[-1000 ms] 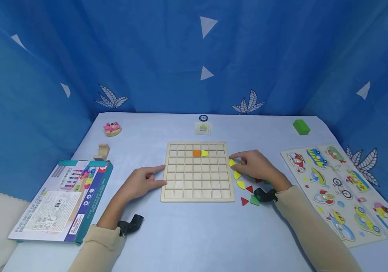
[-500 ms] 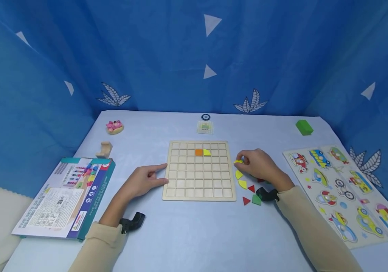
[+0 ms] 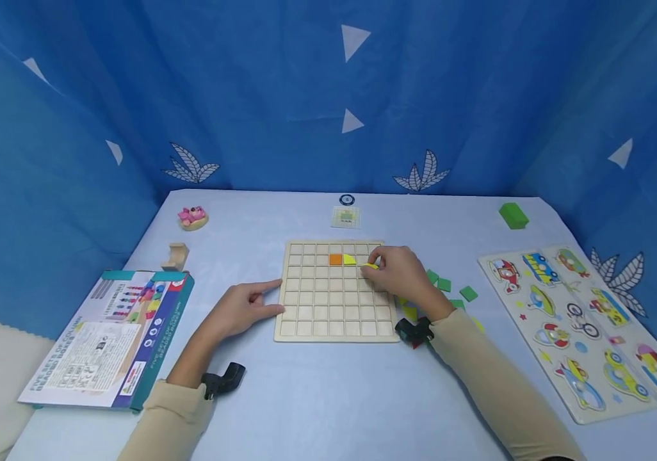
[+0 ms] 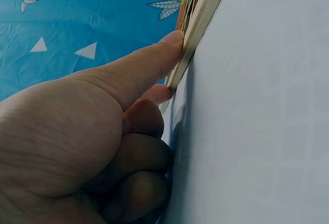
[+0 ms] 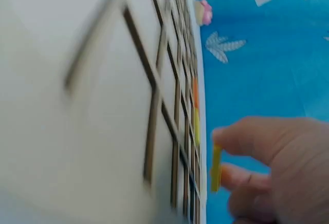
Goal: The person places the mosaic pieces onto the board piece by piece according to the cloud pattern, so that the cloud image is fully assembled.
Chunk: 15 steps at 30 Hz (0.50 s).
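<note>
Right hand (image 3: 399, 272) has moved off the loose pile at the board's right edge and is now over the grid board (image 3: 334, 307), upper right cells, pinching a yellow piece (image 3: 371, 265) between thumb and fingertips; grip closed on it, piece held edge-on just above the board in the right wrist view (image 5: 216, 168). So pick is done and placement next to the filled cells looks to be the step in hand. With the hand gone, green squares (image 3: 444, 284) now show on the table (image 3: 317, 397) right of the board. Left hand (image 3: 242, 307) unchanged, index finger straight against the board's left edge, other fingers curled, holding nothing. Counts: 1 board, 2 cells filled (1 orange piece (image 3: 335, 259), 1 yellow quarter piece (image 3: 349, 259)), 1 yellow in hand, at least 3 green squares loose, a few yellow and red bits partly hidden by the wrist.
</note>
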Motion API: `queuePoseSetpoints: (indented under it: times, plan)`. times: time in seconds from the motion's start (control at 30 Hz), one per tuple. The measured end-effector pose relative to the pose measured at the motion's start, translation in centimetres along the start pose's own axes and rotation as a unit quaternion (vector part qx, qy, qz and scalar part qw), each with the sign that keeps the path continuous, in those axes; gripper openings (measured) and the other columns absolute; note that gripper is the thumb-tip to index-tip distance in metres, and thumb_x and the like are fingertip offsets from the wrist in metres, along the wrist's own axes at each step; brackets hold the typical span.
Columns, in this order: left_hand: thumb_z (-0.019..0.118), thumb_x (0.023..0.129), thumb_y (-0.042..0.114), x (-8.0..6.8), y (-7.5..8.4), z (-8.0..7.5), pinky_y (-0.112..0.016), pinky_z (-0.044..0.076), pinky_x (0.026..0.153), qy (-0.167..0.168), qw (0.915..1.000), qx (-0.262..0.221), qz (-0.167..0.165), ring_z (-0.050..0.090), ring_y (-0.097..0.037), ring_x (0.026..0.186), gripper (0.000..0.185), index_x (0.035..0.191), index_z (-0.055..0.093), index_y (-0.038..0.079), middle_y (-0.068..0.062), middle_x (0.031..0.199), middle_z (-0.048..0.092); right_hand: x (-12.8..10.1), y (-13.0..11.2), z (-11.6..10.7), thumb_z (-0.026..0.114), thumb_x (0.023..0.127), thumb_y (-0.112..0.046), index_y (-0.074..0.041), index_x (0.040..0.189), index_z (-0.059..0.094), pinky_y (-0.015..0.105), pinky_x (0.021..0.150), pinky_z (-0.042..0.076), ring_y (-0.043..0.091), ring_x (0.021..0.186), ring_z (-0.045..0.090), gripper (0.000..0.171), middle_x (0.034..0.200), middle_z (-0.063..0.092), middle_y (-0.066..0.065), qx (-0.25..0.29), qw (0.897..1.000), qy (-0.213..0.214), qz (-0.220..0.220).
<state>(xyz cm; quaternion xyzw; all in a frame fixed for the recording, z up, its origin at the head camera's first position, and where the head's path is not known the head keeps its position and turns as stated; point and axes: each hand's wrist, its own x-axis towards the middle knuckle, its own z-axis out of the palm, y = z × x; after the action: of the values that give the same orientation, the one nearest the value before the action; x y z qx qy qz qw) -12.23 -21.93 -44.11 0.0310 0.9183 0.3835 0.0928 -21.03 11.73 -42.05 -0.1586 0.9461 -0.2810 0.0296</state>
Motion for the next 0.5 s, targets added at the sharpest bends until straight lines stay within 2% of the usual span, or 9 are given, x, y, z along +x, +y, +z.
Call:
queuePoseSetpoints:
  times: [0.17,0.3,0.43,0.5]
  plan:
    - [0.083,0.086,0.040,0.0,0.1,0.1,-0.029,0.030,0.052,0.006,1.0000,-0.001,0.002,0.038,-0.014,0.054,0.063,0.142,0.063,0.018,0.001,0.059,0.046,0.2,-0.5,1.4,0.075,0.091,-0.040,-0.016,0.091,0.072,0.033,0.053,0.033,0.019,0.057,0.047,0.024,0.061,0.048,0.001,0.000,1.000,0.020,0.020]
    - [0.083,0.086,0.039,0.0,0.0,0.3,-0.029,0.030,0.052,0.001,1.0000,-0.005,0.002,0.039,-0.014,0.054,0.063,0.142,0.063,0.018,0.002,0.059,0.046,0.0,-0.2,1.4,0.075,0.093,-0.040,-0.016,0.090,0.073,0.033,0.053,0.035,0.019,0.056,0.048,0.024,0.059,0.050,0.000,0.011,0.999,0.027,0.027]
    - [0.083,0.086,0.039,-0.1,0.1,0.2,-0.029,0.030,0.052,0.000,1.0000,-0.002,0.004,0.039,-0.014,0.053,0.064,0.143,0.063,0.017,0.002,0.059,0.046,-0.1,0.7,0.6,0.073,0.095,-0.035,-0.015,0.099,0.076,0.033,0.049,0.033,0.019,0.050,0.045,0.020,0.057,0.048,0.000,0.031,0.999,0.026,0.006]
    - [0.082,0.087,0.039,-0.1,0.1,0.2,-0.029,0.030,0.051,0.001,1.0000,-0.001,0.005,0.039,-0.015,0.054,0.063,0.142,0.063,0.017,0.001,0.059,0.046,-0.2,1.2,0.0,0.073,0.096,-0.033,-0.015,0.101,0.076,0.032,0.047,0.032,0.019,0.047,0.043,0.019,0.056,0.046,0.000,0.038,0.999,0.008,-0.007]
